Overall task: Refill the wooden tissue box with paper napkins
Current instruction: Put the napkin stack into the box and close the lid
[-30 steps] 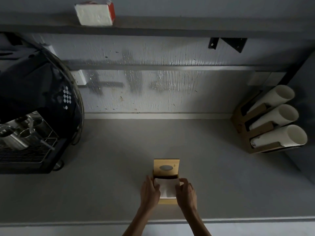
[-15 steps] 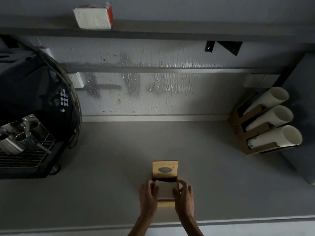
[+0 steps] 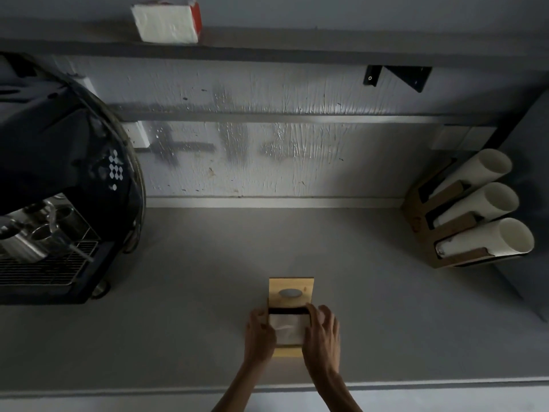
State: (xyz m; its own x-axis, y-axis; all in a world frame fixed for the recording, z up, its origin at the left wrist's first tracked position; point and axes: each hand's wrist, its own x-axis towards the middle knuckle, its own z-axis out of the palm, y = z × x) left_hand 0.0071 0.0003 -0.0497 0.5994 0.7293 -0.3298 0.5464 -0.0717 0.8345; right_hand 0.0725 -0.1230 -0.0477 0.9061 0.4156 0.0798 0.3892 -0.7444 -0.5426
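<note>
Pale wood frames the scene: the wooden tissue box [image 3: 291, 316] sits on the grey desk [image 3: 178, 322], near its front edge and about mid-width. Its sliding lid [image 3: 291, 292], marked by a grey oval, is pushed toward the far end, leaving the near part open. A stack of white paper napkins [image 3: 287, 329] lies in that opening, flanked by both hands. The left hand [image 3: 259, 334] presses against the stack's left side and the right hand [image 3: 322, 331] curls over its right side; each grip is closed on the napkins, fingers bent around the edges. A dark gap shows between the stack's far edge and the lid.

Judged from this, the refill is well along: napkins are in the box or nearly seated, though how deep they sit cannot be told. Settling the stack flat and sliding the lid back appear to remain.

At far left stands a black coffee machine [image 3: 59, 179]; at far right, a holder of white paper cups [image 3: 475, 209]. A white packet [image 3: 166, 22] rests on the shelf [image 3: 297, 50] above.
</note>
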